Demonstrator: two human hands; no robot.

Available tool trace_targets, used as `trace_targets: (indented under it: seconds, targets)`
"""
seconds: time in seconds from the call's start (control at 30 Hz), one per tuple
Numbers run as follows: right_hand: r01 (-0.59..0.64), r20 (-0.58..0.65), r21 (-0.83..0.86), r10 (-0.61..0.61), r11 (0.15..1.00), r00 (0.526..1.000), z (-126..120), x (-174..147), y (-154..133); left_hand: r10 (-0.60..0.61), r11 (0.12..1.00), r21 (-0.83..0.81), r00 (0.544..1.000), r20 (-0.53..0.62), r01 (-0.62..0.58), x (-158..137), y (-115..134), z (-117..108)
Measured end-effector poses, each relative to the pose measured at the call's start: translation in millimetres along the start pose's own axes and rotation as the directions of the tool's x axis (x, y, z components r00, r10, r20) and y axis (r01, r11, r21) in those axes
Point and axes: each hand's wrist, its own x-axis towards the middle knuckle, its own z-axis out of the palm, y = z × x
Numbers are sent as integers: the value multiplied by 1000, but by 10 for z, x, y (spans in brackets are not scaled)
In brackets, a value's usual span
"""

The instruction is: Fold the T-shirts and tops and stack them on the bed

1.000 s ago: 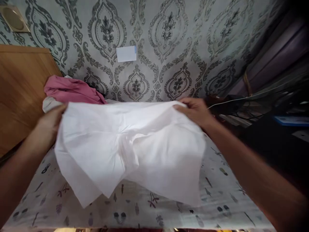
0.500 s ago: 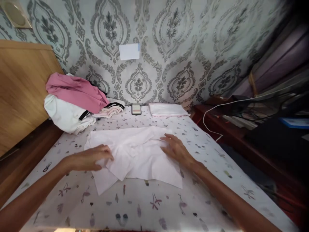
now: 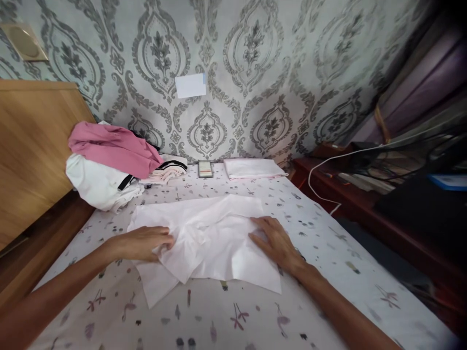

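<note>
A white cloth garment [image 3: 219,243] lies spread and wrinkled on the patterned bed sheet [image 3: 204,325], with gathered folds in its middle and a corner pointing toward me. My left hand [image 3: 146,244] rests at its left side, fingers bent over the fabric and a small gap showing between them and the thumb. On the right side, my right hand [image 3: 273,241] lies on the cloth with thumb and fingers apart. Neither hand visibly grips the fabric.
Pink clothing [image 3: 113,146] and white clothing [image 3: 97,182] are heaped at the back left beside a wooden panel [image 3: 32,155]. By the wall are a small box-like item [image 3: 205,169] and a folded white cloth [image 3: 253,168]. A white cable [image 3: 310,180] hangs at right.
The view has tilted up slightly. My left hand's fingers and thumb have come closer together over the cloth. My right hand has shifted a little toward me, and the garment lies nearly the same.
</note>
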Motion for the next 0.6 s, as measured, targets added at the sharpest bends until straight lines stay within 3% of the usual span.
trace_targets:
  seconds: [0.17,0.27,0.3,0.33,0.37,0.4,0.47,0.5,0.53,0.6]
  targets:
    - [-75,-10,42,76,996,997,-33,23,-15,45,992,-119,999,-30,-48,2,1,64]
    - [-73,-10,62,74,995,997,-47,34,-23,64,942,-333,997,40,-47,51,-177,-68]
    - [-67,-17,69,69,995,997,-54,36,-29,23,898,-440,1000,19,-12,81,-265,-146]
    - [-58,-27,77,60,995,998,-63,37,-37,-79,824,-565,994,-77,22,117,-363,-235]
    - [-49,-37,87,52,995,998,-71,36,-44,-241,725,-688,945,-222,23,159,-463,-330]
    - [-43,-45,98,48,994,998,-79,34,-50,-421,625,-780,830,-366,-27,202,-562,-421]
    - [-44,-49,124,50,991,998,-91,29,-56,-689,495,-842,494,-531,-214,281,-729,-561]
    - [-48,-47,138,55,989,997,-93,26,-54,-748,472,-834,372,-550,-285,310,-790,-594]
    - [-51,-45,151,58,987,997,-93,25,-50,-776,459,-827,307,-552,-325,329,-835,-595]
    - [-44,-43,170,52,984,998,-88,25,-39,-796,452,-834,279,-537,-316,338,-879,-501]
